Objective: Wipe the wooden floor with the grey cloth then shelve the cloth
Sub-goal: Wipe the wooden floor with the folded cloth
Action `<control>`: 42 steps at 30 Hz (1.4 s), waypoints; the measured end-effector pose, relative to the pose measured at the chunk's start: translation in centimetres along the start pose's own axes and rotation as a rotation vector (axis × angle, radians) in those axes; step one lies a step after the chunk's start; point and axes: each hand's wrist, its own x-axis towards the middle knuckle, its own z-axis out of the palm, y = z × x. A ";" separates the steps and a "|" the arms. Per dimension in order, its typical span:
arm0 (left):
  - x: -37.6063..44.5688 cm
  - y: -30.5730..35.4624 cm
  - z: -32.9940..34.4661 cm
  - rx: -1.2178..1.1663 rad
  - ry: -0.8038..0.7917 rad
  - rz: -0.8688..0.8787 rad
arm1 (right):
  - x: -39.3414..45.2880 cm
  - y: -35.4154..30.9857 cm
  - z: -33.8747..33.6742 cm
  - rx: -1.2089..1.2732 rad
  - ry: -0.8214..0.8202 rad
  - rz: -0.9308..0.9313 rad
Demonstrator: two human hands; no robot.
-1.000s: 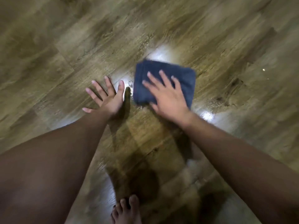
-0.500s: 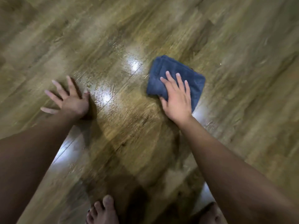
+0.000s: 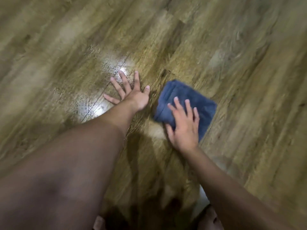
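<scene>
The grey-blue cloth (image 3: 186,100), folded into a rough square, lies flat on the wooden floor (image 3: 240,63) right of centre. My right hand (image 3: 184,125) presses flat on the cloth's near half, fingers spread and pointing away from me, covering its near left corner. My left hand (image 3: 131,93) is planted palm down on the bare floor just left of the cloth, fingers splayed, holding nothing. A small gap separates it from the cloth's left edge.
Bright glare patches (image 3: 99,107) shine on the planks left of my left hand. My bare feet (image 3: 211,218) show at the bottom edge, and my shadow darkens the floor between my arms. No shelf is in view.
The cloth and my right hand have slid toward my left hand, closing the wide gap seen half a second ago. The view has swung, so the left hand now sits near centre.
</scene>
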 end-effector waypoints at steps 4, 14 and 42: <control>0.7 -0.4 -0.3 0.032 -0.058 -0.028 | -3.8 0.9 0.1 -0.146 -0.125 -0.385; 0.4 0.1 -1.4 0.048 -0.184 -0.072 | 8.6 9.9 -2.8 0.083 0.099 0.365; -0.1 1.0 -1.9 0.026 -0.211 -0.084 | 22.0 8.3 -4.0 0.171 0.103 0.482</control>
